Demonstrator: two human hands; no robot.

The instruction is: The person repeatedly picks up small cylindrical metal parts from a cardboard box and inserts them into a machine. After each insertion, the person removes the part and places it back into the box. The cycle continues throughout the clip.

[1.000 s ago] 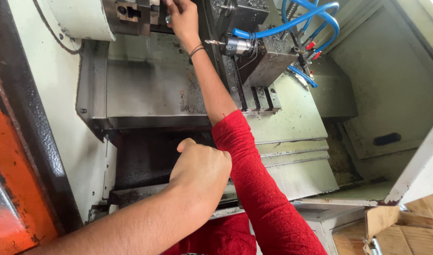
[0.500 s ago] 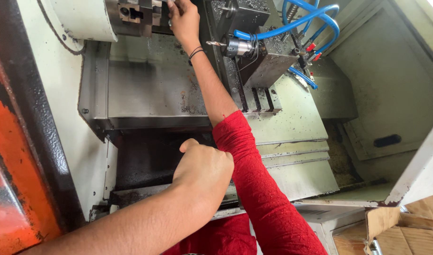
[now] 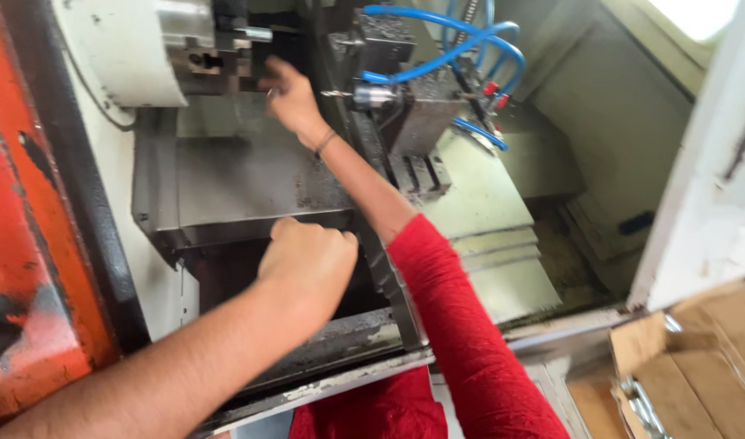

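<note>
My right hand reaches up into a lathe on a red-sleeved arm, with a thin band at the wrist. Its fingers are at the steel chuck jaws, just below a short shiny metal piece that sticks out of the chuck. The hand's back faces me, so I cannot see if the fingers hold anything. My left hand is closed in a fist and rests against the front edge of the grey metal bed cover.
A tool block with a drill bit and blue air hoses stands right of my right hand. An orange machine door is at the left. A cardboard box with metal parts sits at the lower right.
The view has tilted so the chuck sits lower and fuller in frame. My right hand stays at the chuck jaws and my left fist keeps its place.
</note>
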